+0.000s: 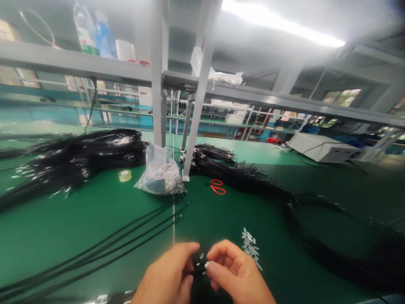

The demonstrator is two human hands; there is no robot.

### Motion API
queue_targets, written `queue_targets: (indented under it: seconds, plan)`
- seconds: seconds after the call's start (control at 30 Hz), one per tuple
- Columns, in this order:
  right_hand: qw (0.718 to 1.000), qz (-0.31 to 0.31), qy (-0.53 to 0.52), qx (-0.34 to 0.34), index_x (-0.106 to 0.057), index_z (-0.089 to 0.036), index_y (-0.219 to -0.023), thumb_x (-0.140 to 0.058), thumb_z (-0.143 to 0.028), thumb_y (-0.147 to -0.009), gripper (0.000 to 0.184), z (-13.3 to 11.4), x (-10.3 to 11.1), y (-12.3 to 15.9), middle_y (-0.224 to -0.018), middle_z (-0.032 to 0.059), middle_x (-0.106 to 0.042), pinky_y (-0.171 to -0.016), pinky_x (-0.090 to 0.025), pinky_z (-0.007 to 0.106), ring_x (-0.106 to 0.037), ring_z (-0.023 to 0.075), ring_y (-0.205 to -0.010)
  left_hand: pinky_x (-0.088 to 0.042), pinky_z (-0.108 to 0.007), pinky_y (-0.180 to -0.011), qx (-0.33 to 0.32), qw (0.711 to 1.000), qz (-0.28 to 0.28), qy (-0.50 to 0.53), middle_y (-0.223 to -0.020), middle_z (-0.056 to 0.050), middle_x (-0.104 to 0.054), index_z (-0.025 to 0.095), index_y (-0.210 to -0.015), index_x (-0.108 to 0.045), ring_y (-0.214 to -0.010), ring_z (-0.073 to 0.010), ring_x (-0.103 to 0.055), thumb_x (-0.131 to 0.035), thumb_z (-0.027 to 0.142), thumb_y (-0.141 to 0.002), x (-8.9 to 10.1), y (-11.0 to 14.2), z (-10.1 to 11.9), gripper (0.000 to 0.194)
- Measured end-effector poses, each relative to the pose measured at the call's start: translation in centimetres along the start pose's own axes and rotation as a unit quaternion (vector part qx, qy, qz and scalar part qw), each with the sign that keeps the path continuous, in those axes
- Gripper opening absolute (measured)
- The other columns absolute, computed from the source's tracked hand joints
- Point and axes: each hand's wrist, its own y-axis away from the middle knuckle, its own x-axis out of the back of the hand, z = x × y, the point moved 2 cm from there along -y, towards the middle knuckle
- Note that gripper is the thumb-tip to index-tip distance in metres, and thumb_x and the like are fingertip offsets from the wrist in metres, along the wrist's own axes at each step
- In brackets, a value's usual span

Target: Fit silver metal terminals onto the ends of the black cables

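Note:
Low in the head view, my left hand [169,274] is curled around the ends of black cables [198,270], whose small pale tips poke out between my two hands. My right hand [238,270] is closed, thumb and forefinger pinching a small whitish metal-looking piece [207,264] right beside those tips. Just past my right hand lies a loose pile of small flat silvery pieces [249,244]. To the left, several thin black cables [126,236] stretch across the green table [221,215]. Fingers of my left hand are partly hidden.
A clear plastic bag [161,175] of small parts leans by the grey shelf post [157,84]. Nearby are a tape roll [125,175] and red-handled scissors [217,187]. Black cable bundles [104,147] lie left, more cables [247,177] right, and a white box [324,147] behind.

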Motion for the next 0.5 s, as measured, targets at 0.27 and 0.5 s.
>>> queue_targets:
  seconds: [0.27, 0.5]
  plan:
    - [0.999, -0.029, -0.004, -0.016, -0.06, -0.015, -0.079, -0.076, -0.042, -0.063, 0.036, 0.6, -1.0, -0.3, -0.059, -0.002, -0.06, -0.052, -0.041, 0.021, -0.053, 0.0096, -0.05, -0.045, -0.019, -0.072, 0.046, 0.994, -0.037, 0.089, -0.088, 0.001, -0.067, 0.02, -0.12, -0.048, -0.078, -0.0123, -0.062, -0.045, 0.001, -0.07, 0.5, -0.1, -0.3, 0.054]
    - [0.984, 0.032, 0.17, 0.047, -0.056, -0.018, -0.07, -0.058, -0.047, -0.079, 0.03, -0.2, -1.0, 0.5, -0.059, -0.002, -0.054, -0.053, -0.041, 0.022, -0.05, 0.0121, -0.056, -0.04, -0.02, -0.062, 0.115, 0.976, -0.1, 0.154, -0.079, 0.002, -0.066, 0.019, -0.089, -0.065, -0.073, -0.0136, -0.058, -0.056, 0.019, -0.078, 1.8, -1.8, 0.6, 0.015]
